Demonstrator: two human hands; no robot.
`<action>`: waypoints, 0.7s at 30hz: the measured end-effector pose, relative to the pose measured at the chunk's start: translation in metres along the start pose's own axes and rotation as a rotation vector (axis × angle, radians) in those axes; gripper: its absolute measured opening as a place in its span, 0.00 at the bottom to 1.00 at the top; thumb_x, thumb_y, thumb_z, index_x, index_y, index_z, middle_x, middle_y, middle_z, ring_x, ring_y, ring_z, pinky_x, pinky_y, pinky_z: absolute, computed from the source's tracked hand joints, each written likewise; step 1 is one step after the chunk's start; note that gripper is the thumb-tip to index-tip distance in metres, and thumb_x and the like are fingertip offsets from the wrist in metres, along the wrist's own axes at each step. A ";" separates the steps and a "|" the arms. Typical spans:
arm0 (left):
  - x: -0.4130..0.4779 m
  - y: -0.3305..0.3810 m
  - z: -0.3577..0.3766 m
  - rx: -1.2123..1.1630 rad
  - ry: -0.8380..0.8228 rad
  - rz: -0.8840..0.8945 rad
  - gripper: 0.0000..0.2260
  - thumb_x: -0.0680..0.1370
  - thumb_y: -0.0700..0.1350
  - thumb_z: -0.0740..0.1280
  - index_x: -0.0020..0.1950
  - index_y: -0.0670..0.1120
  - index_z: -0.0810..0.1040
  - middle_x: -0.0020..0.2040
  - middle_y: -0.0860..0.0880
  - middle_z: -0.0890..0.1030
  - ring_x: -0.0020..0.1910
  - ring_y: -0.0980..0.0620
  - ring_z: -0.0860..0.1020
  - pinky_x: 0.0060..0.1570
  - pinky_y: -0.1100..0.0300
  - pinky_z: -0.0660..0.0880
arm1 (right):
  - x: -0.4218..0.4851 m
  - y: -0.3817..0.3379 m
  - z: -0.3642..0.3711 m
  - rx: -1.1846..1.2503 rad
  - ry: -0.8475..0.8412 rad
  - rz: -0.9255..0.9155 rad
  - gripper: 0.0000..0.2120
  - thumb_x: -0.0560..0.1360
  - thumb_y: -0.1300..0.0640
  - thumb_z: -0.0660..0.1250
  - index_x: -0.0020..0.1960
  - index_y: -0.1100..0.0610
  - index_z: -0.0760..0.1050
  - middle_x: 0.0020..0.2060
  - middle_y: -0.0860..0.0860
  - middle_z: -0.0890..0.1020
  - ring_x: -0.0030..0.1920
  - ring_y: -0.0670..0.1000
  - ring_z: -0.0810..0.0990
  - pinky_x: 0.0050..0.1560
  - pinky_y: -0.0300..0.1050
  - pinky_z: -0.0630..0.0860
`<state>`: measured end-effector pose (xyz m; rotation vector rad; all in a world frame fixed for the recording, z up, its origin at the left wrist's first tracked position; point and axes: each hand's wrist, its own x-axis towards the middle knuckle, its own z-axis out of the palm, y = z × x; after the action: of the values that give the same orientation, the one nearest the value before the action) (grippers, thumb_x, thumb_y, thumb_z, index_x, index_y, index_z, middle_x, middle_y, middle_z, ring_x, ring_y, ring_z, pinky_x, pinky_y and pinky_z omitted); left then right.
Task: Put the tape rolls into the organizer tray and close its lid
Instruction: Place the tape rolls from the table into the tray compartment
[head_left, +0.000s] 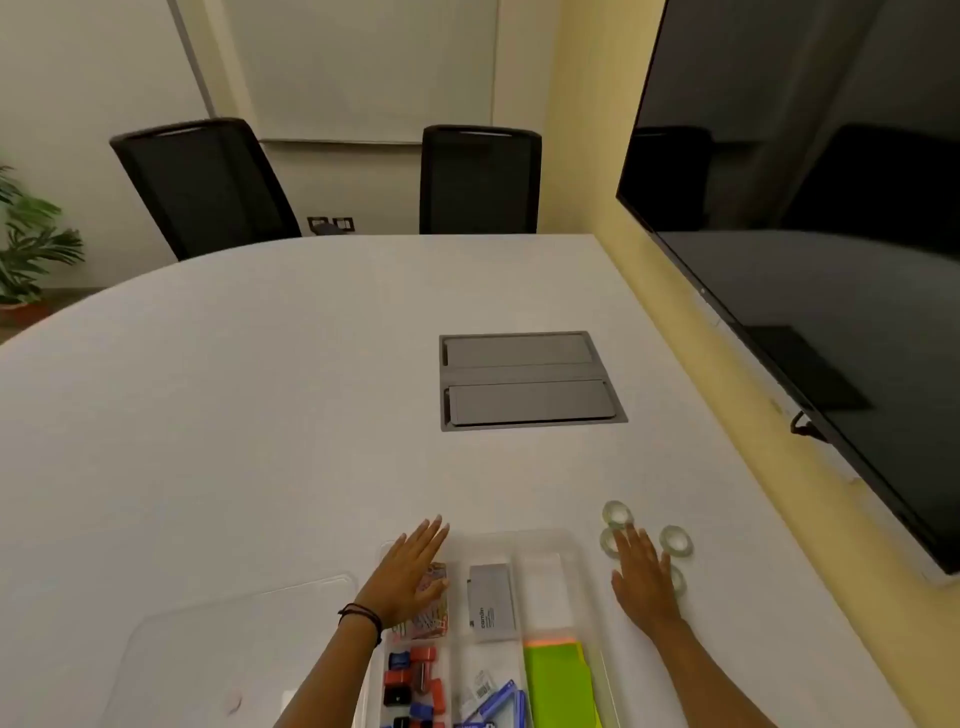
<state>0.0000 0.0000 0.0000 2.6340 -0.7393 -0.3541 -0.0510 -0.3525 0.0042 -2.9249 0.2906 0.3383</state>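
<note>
Both hands flat and empty, tape rolls outside the tray.
Left hand (410, 574) spread open over organizer tray (571, 545) left compartments; right hand (641, 574) open, fingers extended among four tape rolls (675, 540) just right of tray wall. Clear lid (234, 644) flat on table (260, 389), left of tray. Far tabletop open up to grey floor-box cover (527, 382); screen (810, 208) along right edge.
</note>
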 end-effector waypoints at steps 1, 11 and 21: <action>0.001 -0.002 0.006 0.020 0.011 0.027 0.34 0.80 0.56 0.56 0.71 0.43 0.36 0.74 0.48 0.38 0.74 0.54 0.40 0.70 0.58 0.36 | 0.001 0.004 0.002 -0.031 -0.033 0.017 0.30 0.79 0.55 0.54 0.76 0.55 0.43 0.77 0.54 0.44 0.77 0.55 0.45 0.75 0.59 0.47; 0.002 -0.006 0.019 0.067 0.087 0.125 0.32 0.76 0.68 0.46 0.72 0.58 0.33 0.71 0.65 0.28 0.71 0.61 0.32 0.67 0.58 0.29 | 0.007 0.016 0.025 -0.035 -0.098 0.014 0.30 0.80 0.56 0.53 0.75 0.56 0.41 0.77 0.54 0.45 0.77 0.54 0.46 0.75 0.52 0.51; 0.009 -0.008 0.020 0.063 0.080 0.085 0.32 0.77 0.67 0.46 0.73 0.56 0.36 0.73 0.62 0.30 0.72 0.60 0.33 0.68 0.58 0.29 | 0.014 0.007 0.027 0.018 0.001 0.031 0.18 0.79 0.63 0.57 0.68 0.60 0.63 0.75 0.57 0.59 0.73 0.53 0.62 0.71 0.46 0.64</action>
<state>0.0041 -0.0045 -0.0228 2.6474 -0.8461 -0.2043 -0.0444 -0.3563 -0.0260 -2.9059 0.3377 0.3374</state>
